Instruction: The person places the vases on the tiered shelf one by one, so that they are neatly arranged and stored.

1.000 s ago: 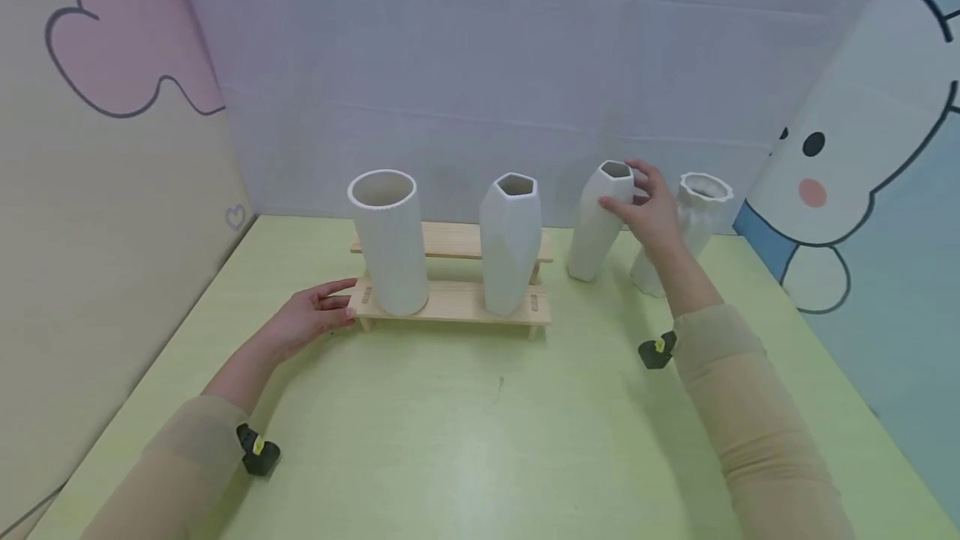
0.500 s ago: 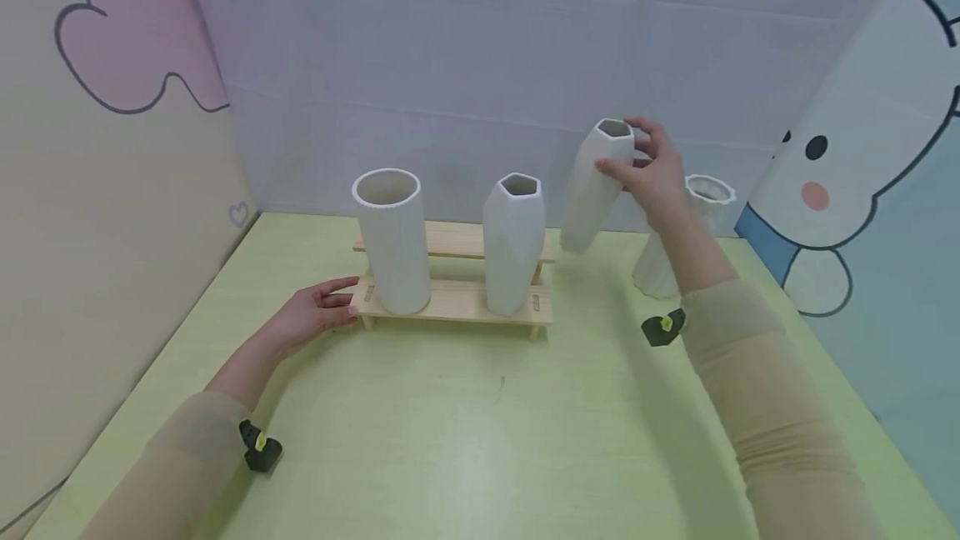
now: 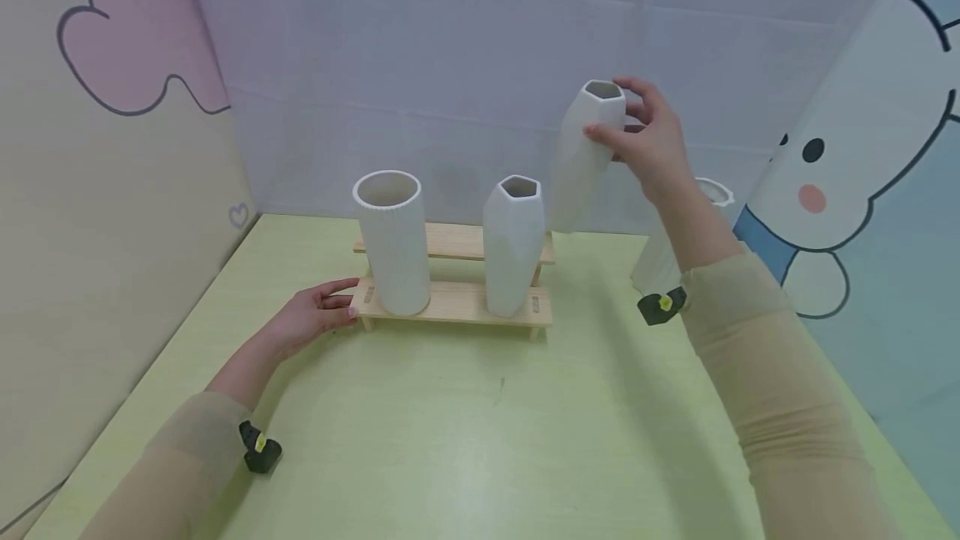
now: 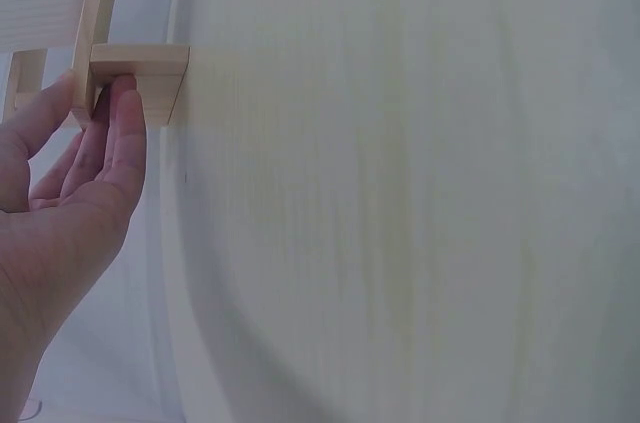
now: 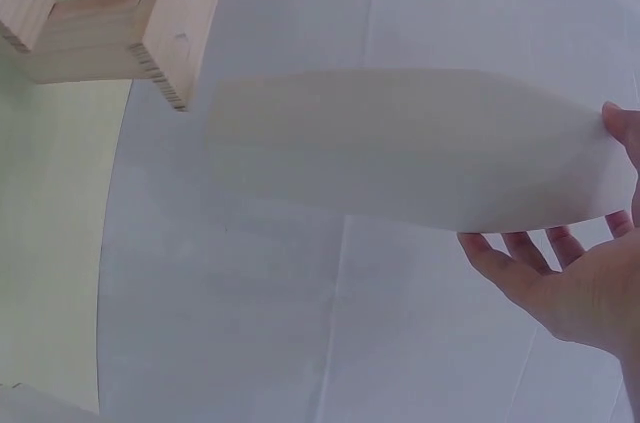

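High at the right, my right hand (image 3: 651, 138) grips a white faceted vase (image 3: 588, 148) near its rim, thumb on one side and fingers on the other. The vase hangs slightly tilted in the air, its base level with the upper shelf's right end. My left hand (image 3: 311, 317) pinches the left end of a two-step wooden rack (image 3: 457, 300), thumb above and fingers beneath the board (image 4: 84, 38). On the rack's lower step stand a ribbed cylindrical white vase (image 3: 392, 248) and another faceted white vase (image 3: 513, 248).
A white vase with a wavy rim (image 3: 660, 261) stands on the table at the right, partly hidden by my right forearm. The rack's upper shelf (image 3: 456, 242) lies behind the two standing vases. A pale cloth wall (image 3: 450, 40) closes the back of the table.
My right hand has lifted the faceted vase off the table, up and slightly left towards the rack. My left hand stays at the rack's end.
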The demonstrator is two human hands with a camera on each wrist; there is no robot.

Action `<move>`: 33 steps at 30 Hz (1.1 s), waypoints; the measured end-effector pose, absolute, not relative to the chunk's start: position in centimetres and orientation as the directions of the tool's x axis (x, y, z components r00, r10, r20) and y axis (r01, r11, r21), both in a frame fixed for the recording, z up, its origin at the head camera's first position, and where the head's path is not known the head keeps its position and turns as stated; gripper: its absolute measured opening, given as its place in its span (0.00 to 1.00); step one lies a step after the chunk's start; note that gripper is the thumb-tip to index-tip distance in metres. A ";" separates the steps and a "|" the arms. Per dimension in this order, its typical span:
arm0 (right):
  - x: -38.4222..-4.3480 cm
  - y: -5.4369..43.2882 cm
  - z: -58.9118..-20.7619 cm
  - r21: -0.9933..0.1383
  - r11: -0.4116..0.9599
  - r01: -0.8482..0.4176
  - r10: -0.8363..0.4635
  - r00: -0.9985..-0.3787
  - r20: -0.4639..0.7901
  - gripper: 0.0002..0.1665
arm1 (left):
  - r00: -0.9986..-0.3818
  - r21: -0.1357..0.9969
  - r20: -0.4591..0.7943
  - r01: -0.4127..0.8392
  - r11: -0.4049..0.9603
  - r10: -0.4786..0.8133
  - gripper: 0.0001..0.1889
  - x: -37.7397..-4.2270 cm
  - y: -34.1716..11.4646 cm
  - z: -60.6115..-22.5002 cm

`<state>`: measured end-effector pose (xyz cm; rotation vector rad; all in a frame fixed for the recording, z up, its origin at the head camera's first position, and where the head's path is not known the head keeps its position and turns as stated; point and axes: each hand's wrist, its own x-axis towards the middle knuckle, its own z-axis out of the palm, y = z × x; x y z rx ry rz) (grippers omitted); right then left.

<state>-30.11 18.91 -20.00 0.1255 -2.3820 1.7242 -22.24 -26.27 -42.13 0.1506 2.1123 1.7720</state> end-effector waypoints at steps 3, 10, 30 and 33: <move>-30.0 18.3 -19.1 -0.937 0.289 -0.197 0.025 -0.977 0.213 0.41 | -0.923 0.966 -0.218 -0.157 0.205 0.316 0.35 -22.2 -26.3 -42.3; -30.1 16.8 -17.3 -0.943 0.249 -0.221 -0.001 -0.974 0.228 0.41 | -0.923 0.965 -0.217 -0.154 0.210 0.319 0.36 -22.1 -26.5 -42.2; -29.7 12.4 -14.4 -0.942 0.136 -0.307 -0.103 -0.950 0.295 0.41 | -0.923 0.962 -0.226 -0.161 0.221 0.312 0.35 -22.5 -26.2 -42.2; -29.8 11.3 -14.4 -0.936 0.166 -0.310 -0.125 -0.948 0.292 0.41 | -0.923 0.960 -0.227 -0.159 0.228 0.310 0.35 -22.6 -26.2 -42.2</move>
